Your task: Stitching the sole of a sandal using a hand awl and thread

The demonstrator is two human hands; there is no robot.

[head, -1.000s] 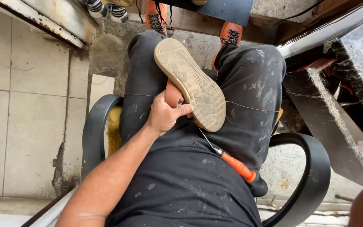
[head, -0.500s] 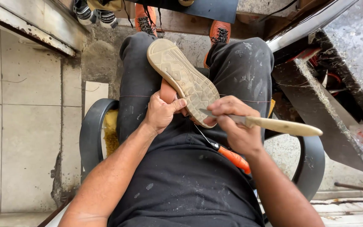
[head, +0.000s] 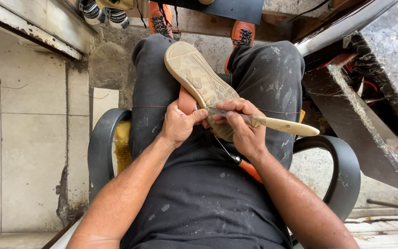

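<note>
Across the near middle of the view sits a person in dark, paint-flecked trousers [head: 162, 92] and a dark shirt, on a black chair [head: 100, 152] whose curved armrests show at left and right. Pale floor tiles [head: 19, 138] lie to the left, and a grimy metal bench edge [head: 360, 129] runs along the right. On the person's lap, between the thighs, a shoe [head: 199, 78] lies sole up, its tan tread pointing to the far left and its brown upper showing underneath. At the near end of the shoe, the left hand [head: 178, 124] is clenched around the brown upper, thumb lying along the sole's edge. Just beside it, touching the sole's near end, the right hand [head: 242, 127] grasps a tool with a pale wooden handle [head: 284, 125]; the handle sticks out to the right and the working end rests on the sole. Below the hands, an orange-handled screwdriver [head: 245, 166] lies on the shirt. Orange shoes [head: 242, 32] on the person's feet show at the far edge.
</note>
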